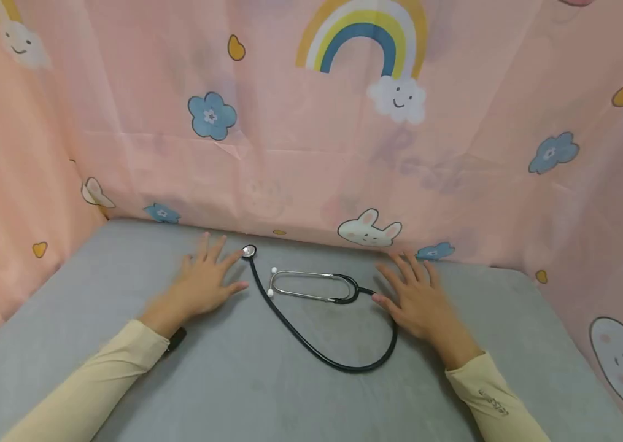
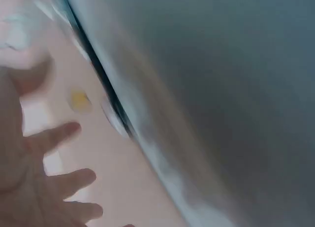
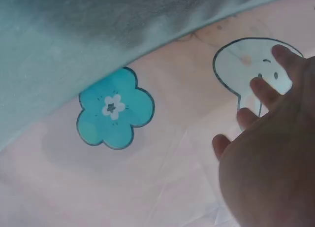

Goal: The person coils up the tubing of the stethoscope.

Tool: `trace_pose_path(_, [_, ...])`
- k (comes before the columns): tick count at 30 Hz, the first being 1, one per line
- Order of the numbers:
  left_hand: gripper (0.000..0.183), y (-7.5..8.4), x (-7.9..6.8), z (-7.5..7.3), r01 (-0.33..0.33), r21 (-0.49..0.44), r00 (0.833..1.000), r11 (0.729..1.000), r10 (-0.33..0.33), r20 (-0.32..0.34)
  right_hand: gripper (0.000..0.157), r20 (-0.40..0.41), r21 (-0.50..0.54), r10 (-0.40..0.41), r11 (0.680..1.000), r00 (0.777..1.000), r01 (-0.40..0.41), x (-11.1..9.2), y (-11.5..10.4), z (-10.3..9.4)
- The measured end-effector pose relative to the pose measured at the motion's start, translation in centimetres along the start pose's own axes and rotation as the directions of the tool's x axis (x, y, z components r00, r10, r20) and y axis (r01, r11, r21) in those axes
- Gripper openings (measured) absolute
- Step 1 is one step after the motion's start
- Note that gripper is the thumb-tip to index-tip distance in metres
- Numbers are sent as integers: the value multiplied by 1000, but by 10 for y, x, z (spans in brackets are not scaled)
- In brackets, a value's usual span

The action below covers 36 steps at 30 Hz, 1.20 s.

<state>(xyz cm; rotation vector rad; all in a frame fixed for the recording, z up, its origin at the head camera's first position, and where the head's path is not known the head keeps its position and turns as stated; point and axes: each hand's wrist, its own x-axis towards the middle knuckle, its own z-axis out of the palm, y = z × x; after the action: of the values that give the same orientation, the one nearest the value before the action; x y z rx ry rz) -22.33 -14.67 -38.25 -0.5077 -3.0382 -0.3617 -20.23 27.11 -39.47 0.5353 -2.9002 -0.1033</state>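
Note:
A stethoscope (image 1: 311, 352) with black tubing, metal ear tubes and white ear tips lies on the grey table, its tube curving toward the front. Its round chest piece (image 1: 248, 251) is at the far left end of the tube, close to the fingers of my left hand (image 1: 203, 285). That hand is spread, holding nothing. On the other side, my right hand (image 1: 418, 301) is spread over the tubing's right bend and hides part of it; whether it touches the tube I cannot tell. Both wrist views show the left hand (image 2: 34, 173) and right hand (image 3: 275, 153) with fingers apart.
The grey table (image 1: 267, 405) meets a pink curtain (image 1: 289, 172) along its back edge. Rainbows, rabbits, flowers and hearts are printed on the cloth, which also hangs at the left and right sides. A dark band sits at the left wrist.

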Motion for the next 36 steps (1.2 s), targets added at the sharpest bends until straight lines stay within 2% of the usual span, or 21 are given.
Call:
trace_pose_path(3, [60, 22, 10, 4, -115, -62, 992, 991, 112, -50, 64, -19, 7, -28, 1000, 999, 28, 0, -4, 1])
trace_pose_path(6, [53, 43, 23, 10, -215, -191, 976, 958, 204, -74, 62, -25, 28, -54, 998, 998, 55, 1, -7, 2])
trace_pose_path(9, [53, 60, 35, 17, -227, -252, 974, 941, 225, -38, 60, -25, 47, -72, 996, 997, 73, 1, -8, 3])
trace_pose_path(13, [53, 69, 43, 26, -199, -166, 976, 966, 210, 56, 55, -35, 42, -92, 995, 995, 93, 0, -9, 4])
trace_pose_path(16, [49, 71, 45, 29, -260, -67, 961, 963, 265, 82, 44, -48, 42, -113, 992, 992, 115, -2, -8, 5])
trace_pose_path(18, [42, 71, 46, 29, -327, 21, 944, 945, 325, 61, 34, -67, 50, -125, 990, 990, 128, -3, -7, 5])
trace_pose_path(20, [34, 73, 47, 28, -389, 130, 921, 912, 389, 28, 24, -91, 53, -135, 989, 987, 140, -2, -5, 6])
trace_pose_path(23, [25, 75, 45, 26, -433, 263, 891, 862, 453, -17, 15, -124, 35, -157, 986, 980, 162, 0, -4, 5])
trace_pose_path(25, [22, 76, 42, 23, -443, 314, 878, 840, 477, -38, 12, -137, 22, -178, 983, 974, 183, 2, -5, 4])
trace_pose_path(29, [16, 75, 36, 19, -441, 336, 869, 832, 490, -73, 12, -181, 24, -207, 976, 961, 215, 5, -3, 3])
trace_pose_path(33, [17, 73, 28, 17, -427, 288, 858, 857, 484, -169, 17, -292, 2, -247, 966, 924, 258, 6, 6, -3])
trace_pose_path(34, [18, 72, 26, 17, -426, 264, 850, 865, 483, -212, 19, -311, -7, -247, 966, 918, 258, 6, 8, -7])
trace_pose_path(36, [20, 70, 24, 16, -438, 221, 817, 871, 488, -306, 20, -330, 5, -238, 967, 914, 254, 6, 11, -15])
